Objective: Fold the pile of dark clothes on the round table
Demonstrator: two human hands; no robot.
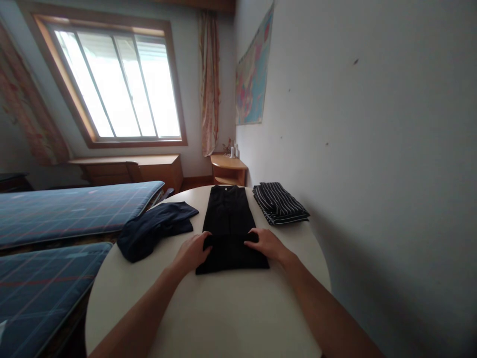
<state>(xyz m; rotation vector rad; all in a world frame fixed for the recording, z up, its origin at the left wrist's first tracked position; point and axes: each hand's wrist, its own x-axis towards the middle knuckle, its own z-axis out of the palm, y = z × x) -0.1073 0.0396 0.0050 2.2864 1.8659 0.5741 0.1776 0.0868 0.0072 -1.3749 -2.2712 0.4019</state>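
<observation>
A black shirt (229, 211) lies in a narrow strip across the white round table (227, 313), its neckline and a small pale label at the far end. My left hand (192, 252) pinches the shirt's left edge at a crosswise fold, thumb and fingers closed on the cloth. Level with it on the right edge, my right hand (269, 243) grips the same fold. Below both hands, the near part of the shirt lies flat and wider. The fingertips are partly hidden by the dark fabric.
A crumpled navy garment (154, 228) rests at the table's left. Folded black-and-white striped clothing (281, 203) sits at the back right, near the wall (372, 149). Plaid mattresses (74, 206) stand left of the table. Behind are a desk (160, 166) and a corner shelf (228, 163).
</observation>
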